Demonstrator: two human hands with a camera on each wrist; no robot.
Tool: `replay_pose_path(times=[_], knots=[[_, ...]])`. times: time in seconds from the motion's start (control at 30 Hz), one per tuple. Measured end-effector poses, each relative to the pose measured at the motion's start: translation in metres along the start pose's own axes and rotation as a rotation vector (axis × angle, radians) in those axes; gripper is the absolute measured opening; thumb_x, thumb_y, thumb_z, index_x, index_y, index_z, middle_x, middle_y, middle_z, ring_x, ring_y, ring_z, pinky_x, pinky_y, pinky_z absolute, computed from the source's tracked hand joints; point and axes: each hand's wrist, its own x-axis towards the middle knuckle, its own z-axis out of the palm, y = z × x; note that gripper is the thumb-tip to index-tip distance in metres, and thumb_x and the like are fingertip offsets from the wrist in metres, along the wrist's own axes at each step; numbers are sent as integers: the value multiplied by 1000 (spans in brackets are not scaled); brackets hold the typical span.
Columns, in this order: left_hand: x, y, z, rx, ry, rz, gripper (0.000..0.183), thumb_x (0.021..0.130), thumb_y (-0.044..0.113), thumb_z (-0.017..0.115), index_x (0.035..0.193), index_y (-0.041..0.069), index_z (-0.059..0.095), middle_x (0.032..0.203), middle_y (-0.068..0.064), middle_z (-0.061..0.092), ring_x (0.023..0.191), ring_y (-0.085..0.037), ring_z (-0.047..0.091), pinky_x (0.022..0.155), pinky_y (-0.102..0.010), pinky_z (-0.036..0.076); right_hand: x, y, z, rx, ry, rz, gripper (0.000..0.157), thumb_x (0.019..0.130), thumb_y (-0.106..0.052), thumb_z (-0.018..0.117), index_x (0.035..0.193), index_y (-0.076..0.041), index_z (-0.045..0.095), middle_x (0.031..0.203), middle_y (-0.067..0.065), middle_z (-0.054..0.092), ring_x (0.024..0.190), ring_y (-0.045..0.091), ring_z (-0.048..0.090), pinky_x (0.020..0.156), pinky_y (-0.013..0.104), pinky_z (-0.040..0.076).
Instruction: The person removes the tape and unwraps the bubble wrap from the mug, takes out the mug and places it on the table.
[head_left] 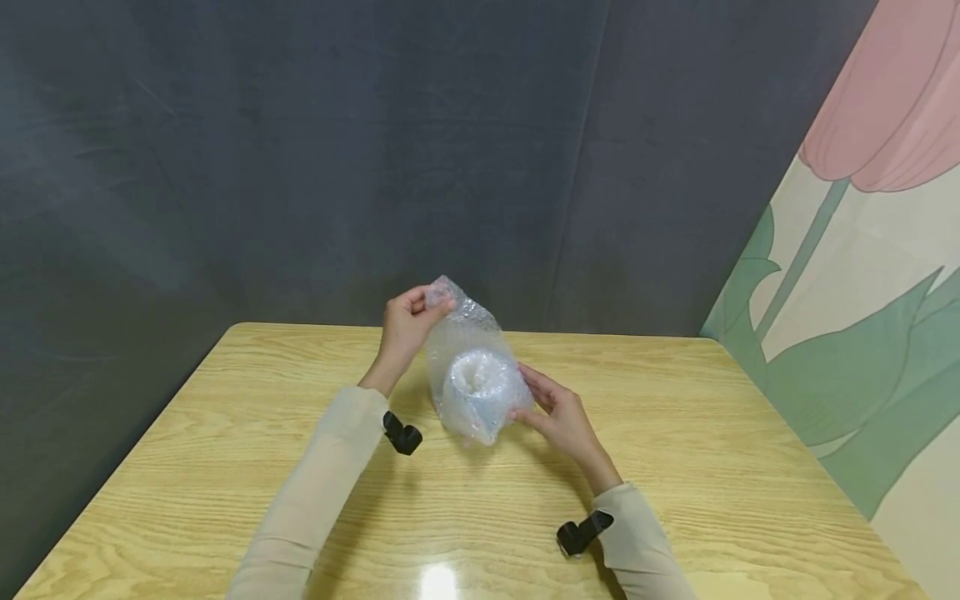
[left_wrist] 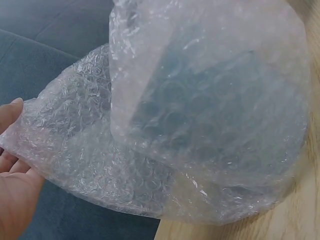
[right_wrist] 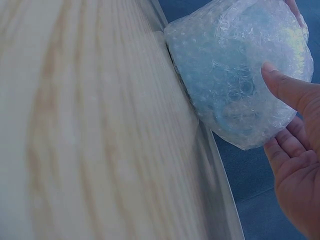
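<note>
A rolled bundle of clear bubble wrap point(head_left: 482, 408) sits near the middle of the table, with a bluish thing inside that the layers blur. Its round end faces up in the head view, showing a hollow centre. My left hand point(head_left: 405, 329) pinches the corner of the loose wrap flap point(head_left: 468, 321), which stretches up and left from the roll. On the other side, my right hand point(head_left: 562, 417) grips the bundle between thumb and fingers. The right wrist view shows that thumb point(right_wrist: 285, 85) against the wrap. Through the plastic, the left wrist view shows only a bluish-grey shape.
The wood-grain table point(head_left: 262, 425) has rounded far corners. Behind it hangs a dark grey cloth point(head_left: 337, 167). A wall with a painted tulip point(head_left: 877, 108) stands to the right. Each sleeve carries a small black wrist camera point(head_left: 402, 433).
</note>
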Motion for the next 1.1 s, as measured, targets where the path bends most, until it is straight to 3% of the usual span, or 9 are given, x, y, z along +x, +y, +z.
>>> replay_pose_path(times=[0.23,0.6,0.83,1.1], knots=[[1,-4,-2,-74,3,-23,29,85,11,76,107,-6,67,96,-12,73,80,-8,66,70,-21,53,1,0,-1,5,-5,-4,63,81,6,74,139,7,47,139,24,48,126,35,49,101,38,41],[3,-13,-7,-192,0,-125,30,87,14,75,108,-5,65,83,1,70,75,-8,62,65,-19,50,0,-1,-1,6,-12,2,63,82,6,73,139,8,46,139,24,48,126,35,48,101,37,41],[1,-13,-8,-263,-23,-146,17,90,0,64,106,-7,63,74,2,62,57,-5,42,47,-17,31,0,0,-1,5,-14,3,64,82,6,73,139,8,45,139,24,47,126,35,49,101,37,41],[1,-17,-8,-326,-42,-148,25,88,-9,51,112,-11,58,82,-2,61,68,-7,51,56,-15,42,0,1,-1,9,-11,4,64,82,6,73,139,9,45,139,24,47,126,35,48,101,36,41]])
